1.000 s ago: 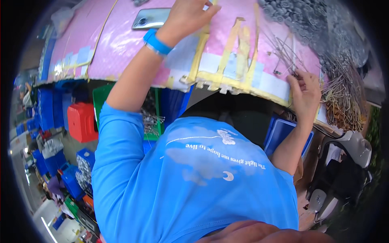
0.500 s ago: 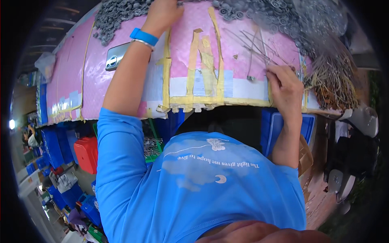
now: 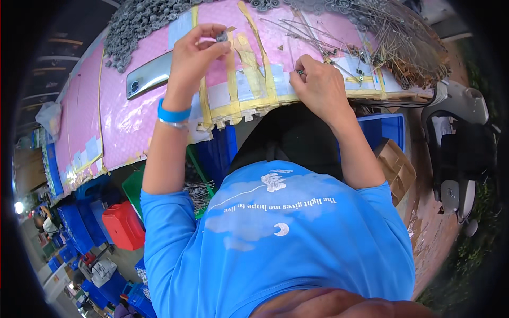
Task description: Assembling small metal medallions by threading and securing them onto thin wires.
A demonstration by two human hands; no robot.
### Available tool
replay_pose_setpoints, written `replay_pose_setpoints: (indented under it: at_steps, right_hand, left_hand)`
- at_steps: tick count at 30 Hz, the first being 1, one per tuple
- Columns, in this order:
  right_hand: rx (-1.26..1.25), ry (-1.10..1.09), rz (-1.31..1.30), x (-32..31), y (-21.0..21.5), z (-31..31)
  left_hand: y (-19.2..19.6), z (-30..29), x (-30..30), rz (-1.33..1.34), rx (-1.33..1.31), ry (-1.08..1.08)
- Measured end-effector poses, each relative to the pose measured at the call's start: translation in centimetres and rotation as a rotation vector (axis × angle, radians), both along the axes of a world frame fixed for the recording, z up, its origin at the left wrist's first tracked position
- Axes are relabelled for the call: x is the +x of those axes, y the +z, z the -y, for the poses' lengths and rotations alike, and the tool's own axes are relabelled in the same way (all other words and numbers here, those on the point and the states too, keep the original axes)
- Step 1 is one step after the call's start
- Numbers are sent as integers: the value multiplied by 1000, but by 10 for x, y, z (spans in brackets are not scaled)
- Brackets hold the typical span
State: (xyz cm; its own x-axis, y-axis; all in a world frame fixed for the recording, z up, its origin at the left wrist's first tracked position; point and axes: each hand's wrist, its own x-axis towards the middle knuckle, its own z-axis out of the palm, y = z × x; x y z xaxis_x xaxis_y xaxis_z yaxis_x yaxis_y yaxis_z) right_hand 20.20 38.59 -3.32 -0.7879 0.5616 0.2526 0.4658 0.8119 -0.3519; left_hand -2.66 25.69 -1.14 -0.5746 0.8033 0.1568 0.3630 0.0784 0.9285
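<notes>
My left hand (image 3: 192,59), with a blue band on its wrist, is raised over the table. Its thumb and fingers pinch a small grey round cap-like part (image 3: 221,36). Near the table's front edge my right hand (image 3: 321,89) is closed, and a small metal fitting (image 3: 300,72) shows between thumb and forefinger. A thin wire seems to run up from that fitting. Several long thin wires (image 3: 313,38) with small metal ends lie beyond the right hand. A heap of grey round parts (image 3: 139,33) covers the back left, with more grey parts (image 3: 318,5) along the back.
The pink-covered table (image 3: 127,119) has yellow tape strips. A phone (image 3: 150,76) lies left of my left hand. A wire bundle (image 3: 405,55) rests at the right end. Below are a green crate (image 3: 197,153), a red container (image 3: 123,225), a blue bin (image 3: 389,127) and a paper bag (image 3: 396,169).
My left hand has come back from the grey parts at the rear, now holding one. My right hand has moved left, away from the wires, with a metal fitting in its fingers. The view has shifted.
</notes>
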Motion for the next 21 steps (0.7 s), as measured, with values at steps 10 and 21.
replay_pose_setpoints:
  at_steps: [10, 21]
  right_hand:
    - [-1879, 172, -879, 6, 9, 14]
    - [-1535, 360, -680, 12, 17, 44]
  left_hand:
    - [-6, 65, 85, 890, 292, -10]
    - [-7, 80, 103, 869, 225, 15]
